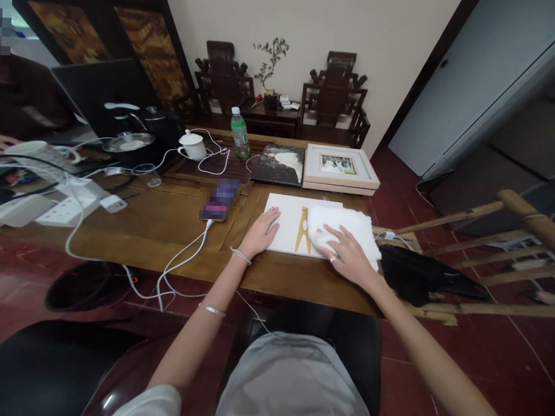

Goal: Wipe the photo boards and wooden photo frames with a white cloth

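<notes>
Here, works with both hands at a white board (283,229), flat on a brown wooden table (297,283), close to the front edge. Lays the left hand (259,233) flat on the left side of the board, fingers close together and thumb poking out. Rests the right hand (349,254) on a fluffy white cloth (350,219) over the right side of the board, fingers a bit spread. Wears two bracelets on the left arm. Between the hands, on the board, a yellow-brown thing with two long legs (302,230), right by the cloth. Hard to tell: stuck on or just lying there. Left of the board, a phone (219,200) with a blurry screen and a white wire plugged in. Just behind the board, a dark picture with a white bird (279,165) and, next to that, a pale wooden frame (341,166). Farther back and to the left of the board, a green bottle (240,134), then a white cup with a lid (194,147). Way off to the left, a big dark laptop (101,99) near another person in dark sleeves. To the right of the board, a bamboo chair (527,220) with something black on the seat.
</notes>
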Action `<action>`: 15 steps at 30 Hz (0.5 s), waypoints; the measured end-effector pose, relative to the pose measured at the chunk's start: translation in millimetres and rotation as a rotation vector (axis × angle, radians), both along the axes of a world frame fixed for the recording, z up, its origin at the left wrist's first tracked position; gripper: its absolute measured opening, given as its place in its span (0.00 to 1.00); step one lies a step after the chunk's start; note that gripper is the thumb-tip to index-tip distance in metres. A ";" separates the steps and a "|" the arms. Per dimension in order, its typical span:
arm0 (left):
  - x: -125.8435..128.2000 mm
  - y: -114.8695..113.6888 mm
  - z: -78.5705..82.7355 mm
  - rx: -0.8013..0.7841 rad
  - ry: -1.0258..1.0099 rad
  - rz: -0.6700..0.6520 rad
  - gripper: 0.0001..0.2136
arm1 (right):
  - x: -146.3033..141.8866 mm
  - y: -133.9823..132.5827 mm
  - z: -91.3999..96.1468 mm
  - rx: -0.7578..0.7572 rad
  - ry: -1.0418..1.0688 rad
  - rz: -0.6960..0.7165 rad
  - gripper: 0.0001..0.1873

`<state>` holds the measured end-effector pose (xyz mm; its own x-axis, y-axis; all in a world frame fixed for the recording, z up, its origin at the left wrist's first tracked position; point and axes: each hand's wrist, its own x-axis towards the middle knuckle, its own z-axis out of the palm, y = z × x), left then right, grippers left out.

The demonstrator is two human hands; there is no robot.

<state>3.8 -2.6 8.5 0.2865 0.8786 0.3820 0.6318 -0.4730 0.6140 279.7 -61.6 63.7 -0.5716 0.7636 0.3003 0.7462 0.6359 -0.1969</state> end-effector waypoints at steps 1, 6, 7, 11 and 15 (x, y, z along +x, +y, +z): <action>0.2 -0.1 0.3 -0.003 -0.004 -0.003 0.20 | 1.6 -14.0 4.5 -0.020 -0.011 0.033 0.17; 0.4 0.3 -0.5 0.004 -0.027 -0.012 0.20 | 18.8 -48.3 24.0 -0.163 -0.057 0.147 0.18; 0.3 0.6 -1.1 0.005 -0.028 -0.012 0.20 | 23.3 -45.7 24.7 -0.186 -0.050 0.147 0.18; -0.3 1.6 -2.5 0.007 -0.035 -0.018 0.20 | 36.8 -10.2 15.3 -0.222 0.022 0.020 0.19; -1.0 1.9 -2.6 0.014 -0.021 -0.019 0.20 | 30.8 43.1 1.0 -0.124 -0.008 -0.168 0.22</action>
